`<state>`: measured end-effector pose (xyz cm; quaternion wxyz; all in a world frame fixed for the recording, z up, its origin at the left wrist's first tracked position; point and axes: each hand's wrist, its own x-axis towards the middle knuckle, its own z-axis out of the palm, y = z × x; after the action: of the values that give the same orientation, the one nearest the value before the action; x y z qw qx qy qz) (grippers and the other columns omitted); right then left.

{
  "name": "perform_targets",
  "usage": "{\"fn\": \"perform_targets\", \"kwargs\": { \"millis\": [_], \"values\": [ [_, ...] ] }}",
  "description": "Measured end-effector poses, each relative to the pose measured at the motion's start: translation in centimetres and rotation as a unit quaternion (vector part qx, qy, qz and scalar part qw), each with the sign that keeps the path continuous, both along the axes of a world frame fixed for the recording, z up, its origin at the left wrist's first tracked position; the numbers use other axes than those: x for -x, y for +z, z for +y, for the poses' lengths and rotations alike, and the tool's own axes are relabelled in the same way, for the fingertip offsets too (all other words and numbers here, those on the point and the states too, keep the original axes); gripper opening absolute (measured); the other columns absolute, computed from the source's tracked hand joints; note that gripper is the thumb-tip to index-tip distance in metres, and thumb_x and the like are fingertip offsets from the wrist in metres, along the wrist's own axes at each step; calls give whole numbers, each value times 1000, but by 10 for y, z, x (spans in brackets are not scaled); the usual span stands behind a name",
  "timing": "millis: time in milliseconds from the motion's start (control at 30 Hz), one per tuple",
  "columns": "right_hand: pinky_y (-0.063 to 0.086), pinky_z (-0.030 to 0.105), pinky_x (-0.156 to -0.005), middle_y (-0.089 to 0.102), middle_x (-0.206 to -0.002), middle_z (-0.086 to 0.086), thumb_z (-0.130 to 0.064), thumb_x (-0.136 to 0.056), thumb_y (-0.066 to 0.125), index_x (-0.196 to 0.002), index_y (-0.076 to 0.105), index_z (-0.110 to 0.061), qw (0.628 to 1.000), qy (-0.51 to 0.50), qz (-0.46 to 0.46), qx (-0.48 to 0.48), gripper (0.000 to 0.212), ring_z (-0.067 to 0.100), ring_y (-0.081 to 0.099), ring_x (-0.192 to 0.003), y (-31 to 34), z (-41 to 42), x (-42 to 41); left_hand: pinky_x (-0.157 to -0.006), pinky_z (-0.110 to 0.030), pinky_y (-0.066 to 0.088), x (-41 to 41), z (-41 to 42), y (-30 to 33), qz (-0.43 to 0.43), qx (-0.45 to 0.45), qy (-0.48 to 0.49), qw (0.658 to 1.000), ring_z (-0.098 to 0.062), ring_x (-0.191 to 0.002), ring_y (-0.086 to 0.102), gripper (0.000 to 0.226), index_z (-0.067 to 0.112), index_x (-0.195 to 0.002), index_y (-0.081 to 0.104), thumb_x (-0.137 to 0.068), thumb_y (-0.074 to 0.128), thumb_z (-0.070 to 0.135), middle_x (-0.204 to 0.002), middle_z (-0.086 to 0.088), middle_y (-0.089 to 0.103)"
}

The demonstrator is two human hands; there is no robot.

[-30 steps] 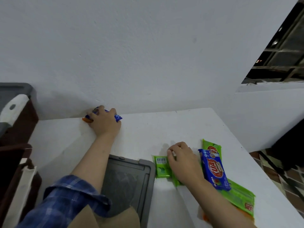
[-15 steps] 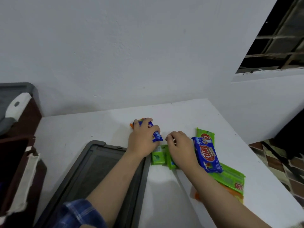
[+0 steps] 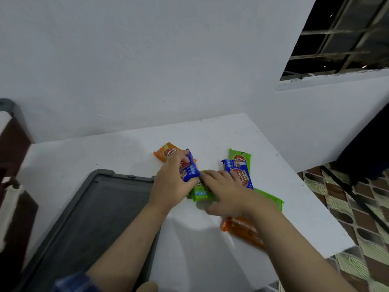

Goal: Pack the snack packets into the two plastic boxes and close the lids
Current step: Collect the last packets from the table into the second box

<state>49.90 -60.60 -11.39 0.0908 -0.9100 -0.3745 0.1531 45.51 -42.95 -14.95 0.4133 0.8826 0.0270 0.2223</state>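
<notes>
left hand (image 3: 170, 186) slid right gripping glossy blue packet (image 3: 189, 168) | right hand (image 3: 229, 193) flat on green packets (image 3: 200, 192)

We look from a single head-worn camera, forward and down, close over the white tabletop (image 3: 210, 239) toward the wall (image 3: 147, 60).

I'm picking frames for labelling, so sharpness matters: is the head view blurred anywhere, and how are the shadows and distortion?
Head view: the left hand, the right hand and the packets look soft, the orange packet by the right forearm smeared; soft hand shadows fall on the white table; the window is dark; wide-angle bending tilts the walls and table edges.
</notes>
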Motion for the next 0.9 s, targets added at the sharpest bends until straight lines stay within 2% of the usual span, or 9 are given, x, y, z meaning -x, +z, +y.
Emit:
{"fn": "perform_targets", "kwargs": {
  "millis": [100,167,267,400,500,567,733,867,900],
  "values": [
    [19,52,-112,39,-144,-9,-47,-84,62,-146,28,-32,997,-8,-76,-24,73,20,33,-131,-4,2,5,-69,-8,46,2,-1,-6,-16,-20,4,1000,-4,-107,47,52,21,-107,48,-69,84,21,-119,8,47],
    [23,47,-109,44,-140,-11,-50,-84,61,-145,31,-35,992,-22,-111,-56,70,18,37,-128,-6,0,5,-72,-12,51,3,-1,-4,-27,-13,11,999,-4,-103,50,47,20,-107,51,-72,82,18,-112,10,50],
    [30,41,-109,48,-137,-11,-52,-84,63,-145,32,-35,982,-56,-77,-163,71,14,42,-126,-4,-2,8,-73,-18,53,7,1,7,-86,29,32,995,-3,-93,59,30,24,-101,58,-78,77,18,-98,18,59],
    [50,19,-82,62,-114,-23,-46,-89,58,-136,38,-37,905,-89,34,-414,52,-3,60,-102,13,12,22,-61,-16,50,23,13,39,-116,64,68,989,-1,-76,63,17,40,-92,54,-83,68,45,-83,21,65],
    [54,30,-57,65,-89,-13,-46,-96,42,-110,49,-31,843,-120,35,-523,21,3,63,-71,31,39,38,-50,-9,46,47,28,68,-136,85,75,984,0,-64,65,13,44,-85,56,-80,67,47,-79,23,67],
    [50,29,-48,63,-80,-10,-45,-96,38,-97,48,-32,820,-117,30,-560,17,6,59,-61,45,61,54,-50,-5,45,68,37,84,-153,103,86,979,2,-64,66,15,47,-85,58,-78,70,43,-80,27,67],
    [44,28,-55,58,-77,-3,-40,-96,37,-90,48,-25,792,-79,33,-604,19,8,54,-64,70,121,105,-60,-12,49,133,76,117,-181,160,138,961,-1,-70,65,19,36,-83,63,-71,77,42,-80,16,70],
    [44,5,-61,62,-83,-20,-23,-102,39,-95,52,-24,750,-16,84,-656,15,-8,57,-72,86,178,171,-54,-18,50,198,135,136,-186,249,152,938,-6,-63,62,30,21,-76,60,-63,79,40,-71,5,68],
    [47,6,-63,64,-86,-21,-22,-102,38,-98,54,-27,738,-8,110,-666,17,-9,59,-75,89,191,184,-54,-18,50,209,147,138,-188,266,154,933,-7,-64,63,31,18,-77,62,-63,79,40,-71,3,69]
  ]
}}
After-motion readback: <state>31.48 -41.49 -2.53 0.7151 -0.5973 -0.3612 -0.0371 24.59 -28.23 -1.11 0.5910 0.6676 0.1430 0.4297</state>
